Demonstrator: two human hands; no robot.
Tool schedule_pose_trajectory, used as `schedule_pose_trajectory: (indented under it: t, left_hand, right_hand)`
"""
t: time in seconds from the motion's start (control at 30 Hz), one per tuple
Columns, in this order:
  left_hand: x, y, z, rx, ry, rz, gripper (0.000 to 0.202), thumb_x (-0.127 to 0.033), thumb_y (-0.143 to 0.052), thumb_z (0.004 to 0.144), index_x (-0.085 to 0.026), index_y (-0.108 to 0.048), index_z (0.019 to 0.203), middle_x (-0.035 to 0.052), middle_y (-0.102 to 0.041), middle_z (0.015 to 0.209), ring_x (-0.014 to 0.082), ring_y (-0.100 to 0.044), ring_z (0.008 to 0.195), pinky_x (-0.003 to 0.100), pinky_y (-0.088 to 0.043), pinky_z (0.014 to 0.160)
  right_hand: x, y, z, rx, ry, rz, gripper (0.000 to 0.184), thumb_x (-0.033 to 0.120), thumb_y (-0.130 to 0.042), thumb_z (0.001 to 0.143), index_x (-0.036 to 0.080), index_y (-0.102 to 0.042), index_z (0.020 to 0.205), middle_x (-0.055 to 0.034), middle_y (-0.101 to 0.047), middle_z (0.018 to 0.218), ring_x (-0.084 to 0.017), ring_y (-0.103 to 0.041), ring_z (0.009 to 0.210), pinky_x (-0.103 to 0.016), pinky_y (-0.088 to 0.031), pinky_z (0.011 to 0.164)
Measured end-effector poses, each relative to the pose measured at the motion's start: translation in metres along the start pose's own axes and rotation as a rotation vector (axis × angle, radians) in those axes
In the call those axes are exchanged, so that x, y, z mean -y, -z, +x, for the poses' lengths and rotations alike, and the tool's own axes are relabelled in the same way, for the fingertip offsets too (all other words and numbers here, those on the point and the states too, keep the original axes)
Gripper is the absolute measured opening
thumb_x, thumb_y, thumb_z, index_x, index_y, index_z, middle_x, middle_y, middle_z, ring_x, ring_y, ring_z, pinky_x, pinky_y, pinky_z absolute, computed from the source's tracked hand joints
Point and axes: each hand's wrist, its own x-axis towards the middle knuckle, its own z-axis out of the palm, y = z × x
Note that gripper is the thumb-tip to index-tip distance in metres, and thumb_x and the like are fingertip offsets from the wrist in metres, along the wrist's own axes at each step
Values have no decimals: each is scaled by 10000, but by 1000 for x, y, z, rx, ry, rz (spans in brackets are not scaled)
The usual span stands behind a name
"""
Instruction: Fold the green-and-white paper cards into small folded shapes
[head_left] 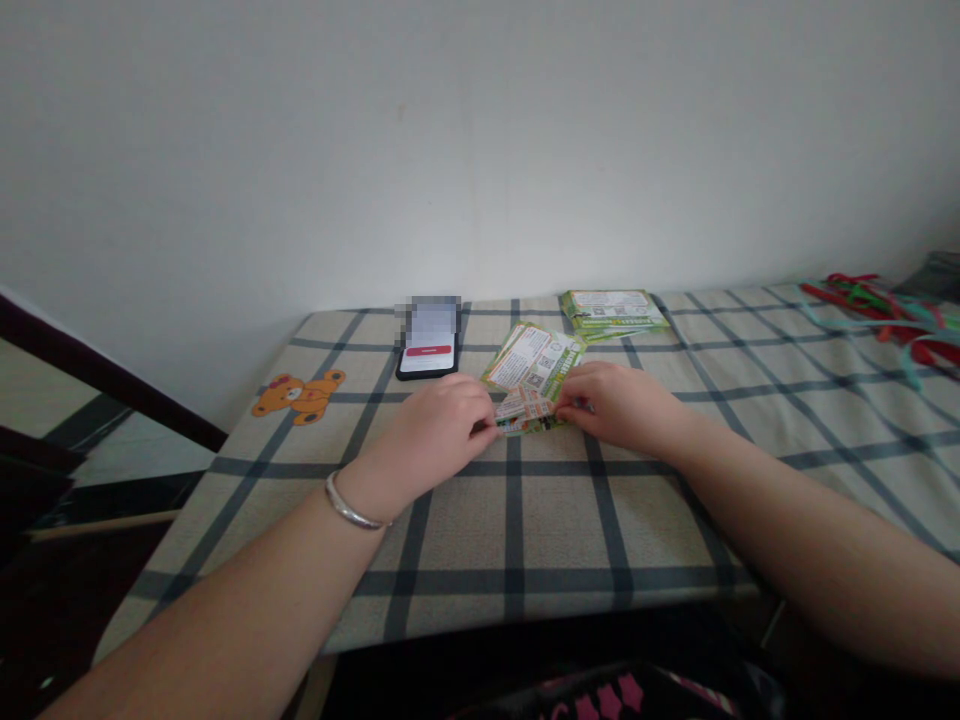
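Note:
Between my two hands is a printed paper card [525, 408] with a folded or curled look, small text on it and a colourful lower edge. My left hand [439, 425] pinches its left end, with a silver bangle on that wrist. At the right end, my right hand [615, 405] closes thumb and fingers on the same card. Just beyond it lie several overlapping green and white printed cards [534, 358], showing text and square codes. A thicker stack of similar cards [615, 312] sits farther back to the right.
A phone [429, 340] with a lit, partly blurred screen lies behind my left hand. On the checked tablecloth [457, 520] is an orange teddy bear picture [300, 397] at left. Red, green and teal ribbons [889, 320] lie far right. A white wall [480, 150] borders the table's back.

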Motion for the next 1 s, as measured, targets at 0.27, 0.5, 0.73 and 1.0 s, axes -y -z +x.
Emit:
schedule_pose_trajectory:
  t: [0.27, 0.5, 0.73, 1.0]
  left_hand:
    - [-8, -6, 3, -70, 24, 67, 155, -277, -590, 901, -159, -683, 864, 64, -651, 862, 217, -582, 919, 378, -491, 824]
    - [-6, -12, 9, -117, 41, 65, 198, -284, -611, 887, -159, -678, 748, 57, -648, 793, 203, -568, 827, 360, -474, 759]
    - [-2, -14, 10, -108, 82, 1, 170, -283, -606, 895, -156, -663, 798, 56, -654, 829, 203, -570, 851, 355, -467, 767]
    - [1, -17, 5, -198, 111, -168, 129, -285, -577, 905, -174, -636, 930, 57, -657, 1011, 211, -580, 982, 401, -470, 888]
  right_hand:
    - [0, -4, 3, -42, -71, 115, 145, 150, -553, 794, 198, -690, 793, -33, -700, 804, -165, -586, 738, -265, -377, 631]
    - [3, -11, 5, -111, 25, 103, 130, 178, -564, 830, 191, -680, 773, -37, -682, 768, -158, -553, 716, -271, -369, 648]
    - [1, -15, 10, -101, 6, 205, 118, 194, -583, 836, 180, -681, 773, -25, -677, 749, -136, -545, 679, -255, -375, 627]
    - [-2, -9, 4, -99, -48, 239, 42, 185, -640, 796, 195, -680, 796, -16, -668, 764, -138, -563, 685, -240, -389, 617]
